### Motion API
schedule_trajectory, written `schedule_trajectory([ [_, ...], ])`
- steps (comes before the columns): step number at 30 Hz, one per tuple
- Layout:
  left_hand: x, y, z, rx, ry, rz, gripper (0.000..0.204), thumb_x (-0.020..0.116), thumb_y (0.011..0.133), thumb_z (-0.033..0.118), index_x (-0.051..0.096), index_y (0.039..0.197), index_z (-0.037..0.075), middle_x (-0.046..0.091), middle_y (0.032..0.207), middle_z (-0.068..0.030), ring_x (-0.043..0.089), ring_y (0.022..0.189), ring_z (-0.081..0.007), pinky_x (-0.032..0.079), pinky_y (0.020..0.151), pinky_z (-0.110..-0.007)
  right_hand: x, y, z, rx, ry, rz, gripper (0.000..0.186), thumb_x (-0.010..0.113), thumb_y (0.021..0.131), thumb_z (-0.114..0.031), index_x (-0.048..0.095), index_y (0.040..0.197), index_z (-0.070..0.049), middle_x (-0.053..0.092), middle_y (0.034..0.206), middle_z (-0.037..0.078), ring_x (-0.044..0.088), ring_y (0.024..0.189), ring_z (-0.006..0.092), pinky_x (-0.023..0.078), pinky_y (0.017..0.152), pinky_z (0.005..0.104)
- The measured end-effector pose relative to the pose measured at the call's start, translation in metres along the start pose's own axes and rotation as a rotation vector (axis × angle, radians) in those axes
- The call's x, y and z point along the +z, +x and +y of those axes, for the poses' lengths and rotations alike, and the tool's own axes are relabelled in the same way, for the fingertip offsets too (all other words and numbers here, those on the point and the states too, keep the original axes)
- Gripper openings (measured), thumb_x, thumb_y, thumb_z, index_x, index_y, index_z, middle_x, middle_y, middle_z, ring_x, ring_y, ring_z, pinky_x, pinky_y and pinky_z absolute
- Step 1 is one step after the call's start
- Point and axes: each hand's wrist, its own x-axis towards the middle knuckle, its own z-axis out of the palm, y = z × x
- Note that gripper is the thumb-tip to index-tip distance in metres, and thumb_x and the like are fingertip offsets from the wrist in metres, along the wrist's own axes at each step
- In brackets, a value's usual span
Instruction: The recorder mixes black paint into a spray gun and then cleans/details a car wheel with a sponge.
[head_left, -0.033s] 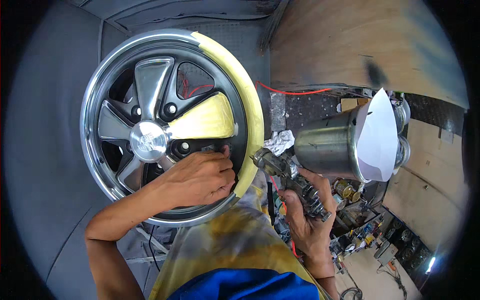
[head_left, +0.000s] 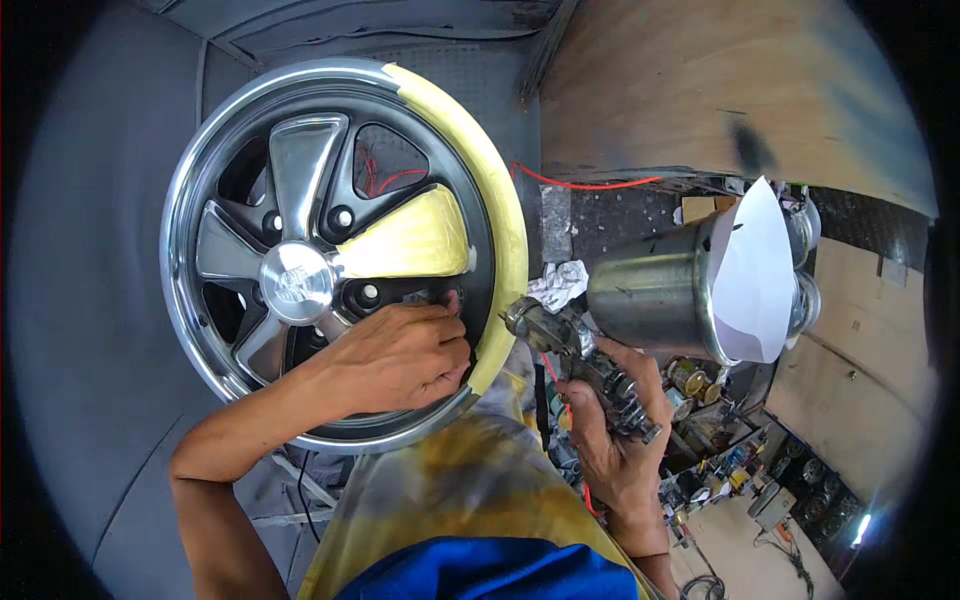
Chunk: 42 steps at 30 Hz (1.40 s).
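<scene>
Head view, one wheel, two bare hands.

Wheel (head_left: pixel 305 175): upper left of centre, face toward the camera, polished hub cap (head_left: pixel 297 283) in the middle. Yellow masking covers the spoke (head_left: pixel 410 235) on the right of the hub; a yellow masking strip (head_left: pixel 503 215) runs along the right side of the outer lip. The other visible spokes are bare metal over a dark ground.

Left hand (head_left: pixel 412 352): lies across the lower right of the wheel, forearm crossing the lip from below. Fingers curled and close together, tips in the dark recess just below the masked spoke. Whether anything is pinched there: cannot tell, the hand hides it.

Right hand (head_left: pixel 620 425): off the wheel, to its lower right, wrapped round a spray gun (head_left: pixel 577 345). Thumb on the near side, fingers on the far side.

Key relation: wheel lies up and to the left of the right hand. Gun's long axis slants from lower right to upper left, front end toward the lip. In this view that end overlaps the masking strip; depth, and so contact, cannot be judged. Metal cup (head_left: pixel 650 290) sits above and right of the gun, axis nearly sideways, white paper (head_left: pixel 755 275) at its right end. Left hand is the nearer to the masked spoke; right hand well apart from it.
</scene>
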Motion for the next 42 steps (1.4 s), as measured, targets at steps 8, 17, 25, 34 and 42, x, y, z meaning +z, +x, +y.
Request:
schedule_trajectory([
  [8,-0.004,0.005,0.007,-0.009,-0.016,0.031,0.019,0.07,0.091,0.014,0.067,0.08,-0.002,0.067,0.084,-0.0174,0.069,0.09,-0.0339,0.057,0.092,-0.043,-0.006,-0.001,0.0,-0.033,-0.012,-0.057,0.043,0.082,0.093,-0.006,0.066,0.131,0.004,0.073,0.12,0.021,0.075,0.107,0.0304,0.057,0.094,0.0362],
  [17,-0.002,0.003,0.002,0.014,0.013,0.009,0.02,0.073,0.091,0.017,0.066,0.083,0.001,0.065,0.087,-0.0145,0.068,0.087,-0.0338,0.057,0.083,-0.045,-0.004,0.002,-0.005,-0.052,-0.019,-0.036,0.041,0.081,0.094,-0.005,0.066,0.131,0.004,0.073,0.12,0.021,0.074,0.107,0.029,0.056,0.094,0.0363],
  [25,0.0,0.001,0.0,-0.002,-0.019,-0.006,0.02,0.072,0.092,0.018,0.067,0.084,0.0,0.067,0.089,-0.0162,0.069,0.09,-0.0347,0.058,0.085,-0.045,-0.002,0.006,-0.005,-0.032,-0.009,0.007,0.042,0.081,0.095,-0.007,0.065,0.132,0.004,0.072,0.118,0.019,0.073,0.103,0.0261,0.056,0.091,0.0353],
  [34,0.0,0.0,-0.001,-0.005,-0.013,-0.041,0.021,0.072,0.092,0.019,0.067,0.085,-0.001,0.068,0.092,-0.0177,0.07,0.096,-0.0358,0.058,0.092,-0.045,-0.004,0.008,-0.009,-0.037,-0.017,0.049,0.043,0.081,0.096,-0.009,0.066,0.133,0.004,0.073,0.116,0.019,0.073,0.104,0.026,0.055,0.093,0.0355],
  [42,0.001,0.001,0.0,-0.003,-0.016,-0.025,0.021,0.072,0.091,0.018,0.067,0.085,-0.001,0.066,0.089,-0.017,0.068,0.091,-0.0355,0.057,0.086,-0.046,-0.006,0.008,-0.013,-0.031,-0.024,0.023,0.042,0.081,0.095,-0.007,0.066,0.133,0.005,0.073,0.114,0.019,0.073,0.101,0.0255,0.056,0.09,0.0349],
])
